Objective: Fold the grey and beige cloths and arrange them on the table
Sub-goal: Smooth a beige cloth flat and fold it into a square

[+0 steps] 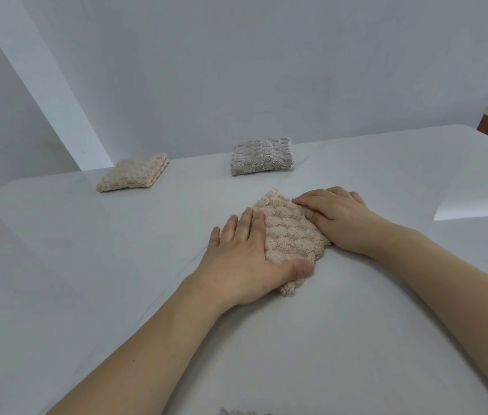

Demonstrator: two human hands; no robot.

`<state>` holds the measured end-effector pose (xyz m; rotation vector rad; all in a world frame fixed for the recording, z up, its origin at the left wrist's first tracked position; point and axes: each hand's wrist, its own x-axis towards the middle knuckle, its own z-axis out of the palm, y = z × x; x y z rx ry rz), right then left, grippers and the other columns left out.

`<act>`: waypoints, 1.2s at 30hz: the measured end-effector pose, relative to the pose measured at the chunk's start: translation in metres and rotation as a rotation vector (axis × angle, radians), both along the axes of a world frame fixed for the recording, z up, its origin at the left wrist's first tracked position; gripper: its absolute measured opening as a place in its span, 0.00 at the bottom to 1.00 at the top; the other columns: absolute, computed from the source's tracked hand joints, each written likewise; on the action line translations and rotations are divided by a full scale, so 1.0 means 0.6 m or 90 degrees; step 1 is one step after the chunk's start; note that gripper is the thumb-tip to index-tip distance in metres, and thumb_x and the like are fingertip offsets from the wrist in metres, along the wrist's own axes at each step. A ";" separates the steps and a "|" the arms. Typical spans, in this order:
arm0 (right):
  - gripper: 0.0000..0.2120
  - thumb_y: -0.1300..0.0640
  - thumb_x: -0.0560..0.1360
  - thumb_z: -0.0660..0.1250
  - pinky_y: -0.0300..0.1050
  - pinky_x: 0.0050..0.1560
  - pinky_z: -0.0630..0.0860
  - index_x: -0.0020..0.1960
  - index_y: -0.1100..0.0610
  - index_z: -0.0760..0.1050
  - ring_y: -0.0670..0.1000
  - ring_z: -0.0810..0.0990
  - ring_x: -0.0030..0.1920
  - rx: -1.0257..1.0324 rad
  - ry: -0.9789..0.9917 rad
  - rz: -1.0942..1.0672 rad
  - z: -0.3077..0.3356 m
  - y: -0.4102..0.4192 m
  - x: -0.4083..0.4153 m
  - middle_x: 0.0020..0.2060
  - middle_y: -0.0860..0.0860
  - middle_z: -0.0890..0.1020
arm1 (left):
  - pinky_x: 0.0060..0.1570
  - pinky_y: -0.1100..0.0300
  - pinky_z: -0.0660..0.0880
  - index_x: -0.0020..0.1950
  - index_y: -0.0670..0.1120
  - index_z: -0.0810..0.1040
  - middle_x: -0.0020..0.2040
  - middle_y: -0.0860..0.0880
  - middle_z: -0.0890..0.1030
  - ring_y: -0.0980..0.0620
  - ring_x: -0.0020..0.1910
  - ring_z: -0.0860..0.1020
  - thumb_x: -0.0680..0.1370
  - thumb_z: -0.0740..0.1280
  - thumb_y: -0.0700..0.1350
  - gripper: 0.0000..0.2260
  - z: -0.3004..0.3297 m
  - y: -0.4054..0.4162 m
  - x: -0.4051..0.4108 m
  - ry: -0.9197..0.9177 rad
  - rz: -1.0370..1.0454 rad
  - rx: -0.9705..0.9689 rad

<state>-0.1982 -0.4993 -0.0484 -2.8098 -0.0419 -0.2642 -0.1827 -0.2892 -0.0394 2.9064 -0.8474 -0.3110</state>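
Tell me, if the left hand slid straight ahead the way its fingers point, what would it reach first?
Probably the folded grey cloth near the wall. The left hand points up the table, slightly right, and the stretch between looks bare; depth is hard to judge.

Three folded cloths [289, 235], tabletop

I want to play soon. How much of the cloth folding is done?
Two are done: a folded beige cloth and a folded grey cloth sit at the back of the table. Right now the left hand and right hand press another beige cloth flat. A bit of grey cloth peeks in at the bottom edge, maybe still to fold.
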 end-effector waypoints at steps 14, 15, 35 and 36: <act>0.25 0.43 0.82 0.43 0.50 0.76 0.41 0.78 0.46 0.50 0.41 0.48 0.76 -0.024 0.123 0.008 0.001 0.021 -0.006 0.77 0.41 0.54 | 0.76 0.46 0.45 0.80 0.51 0.38 0.81 0.54 0.42 0.53 0.79 0.43 0.62 0.52 0.82 0.57 0.019 0.006 0.013 0.040 0.030 0.024; 0.26 0.43 0.82 0.43 0.52 0.76 0.40 0.79 0.47 0.49 0.42 0.47 0.77 -0.029 0.132 0.000 0.000 0.022 -0.006 0.77 0.42 0.53 | 0.76 0.46 0.47 0.80 0.51 0.40 0.81 0.54 0.45 0.52 0.79 0.45 0.63 0.50 0.82 0.55 0.025 0.010 0.017 0.038 0.039 0.027; 0.19 0.39 0.79 0.48 0.49 0.43 0.65 0.46 0.54 0.62 0.57 0.72 0.41 0.028 -0.040 -0.133 0.016 0.050 -0.018 0.35 0.49 0.72 | 0.56 0.51 0.75 0.55 0.58 0.73 0.48 0.58 0.81 0.56 0.50 0.80 0.74 0.64 0.59 0.12 -0.015 0.035 0.068 0.066 0.136 -0.536; 0.18 0.39 0.80 0.48 0.49 0.42 0.66 0.49 0.54 0.63 0.58 0.73 0.41 0.047 -0.051 -0.122 0.014 0.050 -0.017 0.35 0.49 0.73 | 0.57 0.51 0.75 0.54 0.57 0.75 0.48 0.58 0.81 0.57 0.51 0.79 0.76 0.62 0.59 0.11 -0.016 0.035 0.069 0.072 0.145 -0.547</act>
